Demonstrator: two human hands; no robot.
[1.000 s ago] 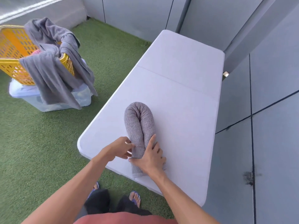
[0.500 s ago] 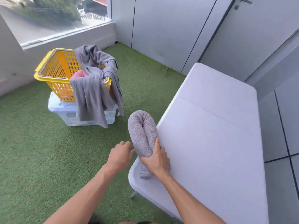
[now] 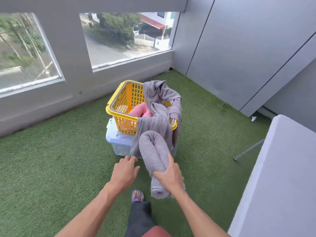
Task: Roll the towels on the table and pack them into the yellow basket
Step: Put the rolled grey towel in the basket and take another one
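One rolled grey towel (image 3: 152,156), bent double, gripped near its ends by right hand (image 3: 169,177), held in the air in front of yellow basket (image 3: 119,106). Left hand (image 3: 124,171) empty, fingers loose. Basket holds one pink towel (image 3: 142,111); loose grey towels (image 3: 160,106) draped over its rim, count unclear. Basket sits on one clear bin (image 3: 119,144), partly hidden. Table (image 3: 282,177) cut off at right.

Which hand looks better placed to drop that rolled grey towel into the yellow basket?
The right hand, probably: its fingers already grip the rolled grey towel, which is folded double and pointing toward the yellow basket. The left hand is open and holds nothing.
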